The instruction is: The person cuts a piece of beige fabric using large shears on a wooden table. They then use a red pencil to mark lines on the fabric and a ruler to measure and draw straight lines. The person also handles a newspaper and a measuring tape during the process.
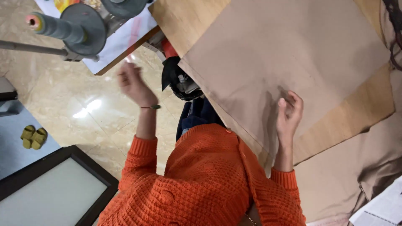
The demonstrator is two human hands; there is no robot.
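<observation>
Fabric, a flat tan sheet, covers most of the wooden table, with more of the same cloth hanging off the edge in loose folds toward the floor. The person in the orange knitted cardigan has the right hand resting on the cloth near the table's near edge, fingers curled together and pressing or pinching at a small shadowed crease; I cannot tell whether any cloth is actually gripped between them. The left hand is raised in the air over the marble floor, well apart from the table, blurred, fingers loosely spread and holding nothing.

2 grey thread cones stand on a rack beside a second work surface, and a dark machine part sits just under the table corner. A pair of small green slippers lies on a grey mat, and some printed paper shows near the draped cloth.

As I judge it, only 1 hand steadies the sheet, so the weight of the hanging folds could drag the cloth sideways and spoil the flat lie. A pull at the crease might also ruck the fabric, and the swinging left hand passes near the thread rack.
</observation>
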